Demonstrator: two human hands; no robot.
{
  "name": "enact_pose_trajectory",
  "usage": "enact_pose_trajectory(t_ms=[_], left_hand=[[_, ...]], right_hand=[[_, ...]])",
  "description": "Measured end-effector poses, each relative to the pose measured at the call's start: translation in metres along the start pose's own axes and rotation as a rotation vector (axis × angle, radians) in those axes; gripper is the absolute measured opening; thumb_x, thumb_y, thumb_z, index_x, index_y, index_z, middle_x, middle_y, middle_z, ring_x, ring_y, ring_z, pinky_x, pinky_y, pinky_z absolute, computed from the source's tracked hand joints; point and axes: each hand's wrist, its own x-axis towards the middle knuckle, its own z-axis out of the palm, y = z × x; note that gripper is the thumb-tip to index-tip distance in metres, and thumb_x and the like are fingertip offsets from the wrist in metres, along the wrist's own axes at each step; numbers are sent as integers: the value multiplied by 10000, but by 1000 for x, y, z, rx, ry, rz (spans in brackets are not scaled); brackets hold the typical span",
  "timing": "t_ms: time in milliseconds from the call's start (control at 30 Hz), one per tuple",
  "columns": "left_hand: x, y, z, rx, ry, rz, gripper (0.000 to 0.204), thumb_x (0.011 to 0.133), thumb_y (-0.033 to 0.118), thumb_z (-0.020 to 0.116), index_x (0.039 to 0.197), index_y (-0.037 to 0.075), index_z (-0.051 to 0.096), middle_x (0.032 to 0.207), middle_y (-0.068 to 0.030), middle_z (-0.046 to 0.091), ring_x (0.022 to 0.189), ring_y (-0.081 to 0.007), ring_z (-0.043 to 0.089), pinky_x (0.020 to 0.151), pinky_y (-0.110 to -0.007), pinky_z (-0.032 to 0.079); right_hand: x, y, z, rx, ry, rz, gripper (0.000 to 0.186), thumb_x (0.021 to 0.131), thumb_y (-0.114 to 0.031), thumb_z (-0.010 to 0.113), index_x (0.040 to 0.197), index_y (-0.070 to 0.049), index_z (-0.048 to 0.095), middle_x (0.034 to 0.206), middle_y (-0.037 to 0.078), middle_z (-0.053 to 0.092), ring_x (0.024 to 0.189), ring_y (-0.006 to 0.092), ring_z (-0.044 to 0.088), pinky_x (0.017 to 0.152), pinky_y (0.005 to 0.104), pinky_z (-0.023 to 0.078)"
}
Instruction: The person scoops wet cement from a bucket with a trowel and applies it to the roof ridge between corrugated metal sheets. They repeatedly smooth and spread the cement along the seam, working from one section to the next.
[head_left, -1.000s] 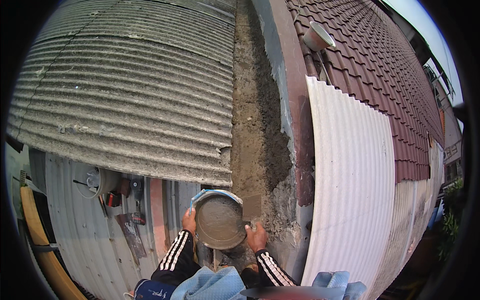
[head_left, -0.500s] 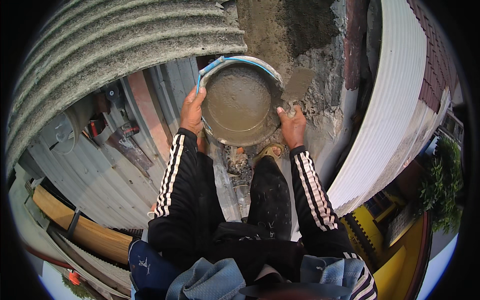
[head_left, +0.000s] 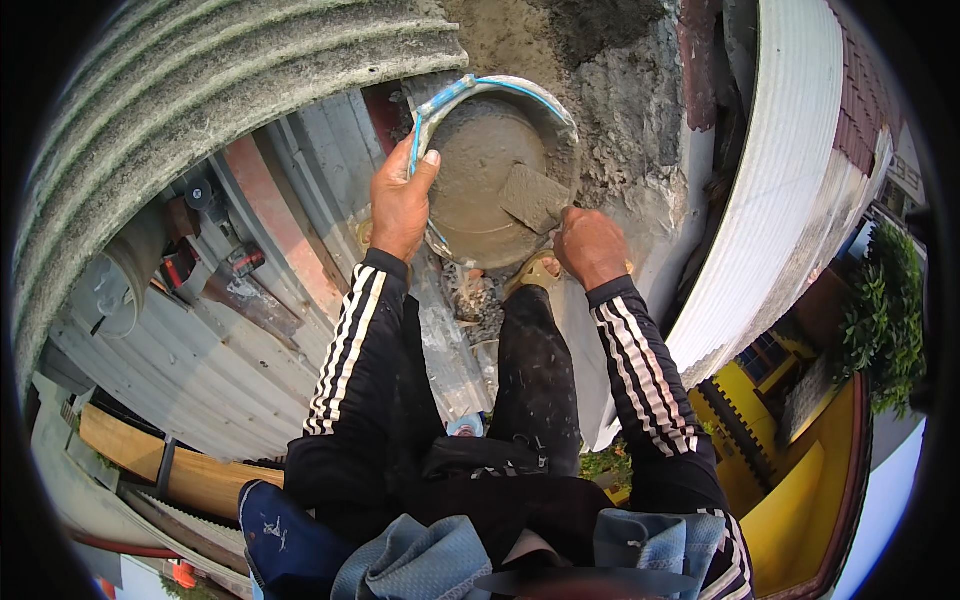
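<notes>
Corrugated roofing sheet spanning far left. Left hand gripping left rim of bucket at far centre (probably weighing heavy, rim suiting two-handed hold); right hand clutching stiff-looking trowel, angling over soft-looking mortar.

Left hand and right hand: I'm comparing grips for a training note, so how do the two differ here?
The left hand grips the rim of the bucket, while the right hand holds the trowel, whose blade is inside the bucket. The left hand's thumb shows plainly at the rim; the right hand is closed, back upward, its fingers mostly hidden. Both hands are bare and come from black sleeves with white stripes.
</notes>
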Motion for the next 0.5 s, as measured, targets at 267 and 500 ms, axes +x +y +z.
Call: enact_pose_trajectory(t_ms=[267, 500], left_hand=[[-18, -9, -27, -107, 37, -83, 731, 832, -145, 507, 1549, -18, 564, 1391, -65, 690, 1190, -149, 667, 1015, -291, 522], [-22, -29, -59, -288, 64, -140, 822, 788, -167, 450, 1586, 17, 519, 1398, -68, 681, 1169, -159, 676, 968, -276, 542]], right_hand=[[12, -29, 41, 535, 31, -287, 292, 954, -291, 760, 1057, -18, 735, 879, 249, 737, 903, 453, 726, 795, 505, 560], [-8, -32, 16, 618, 265, -382, 212, 945, -214, 758, 1009, -26, 685, 838, 209, 687, 768, 431, 680, 692, 478, 524]])
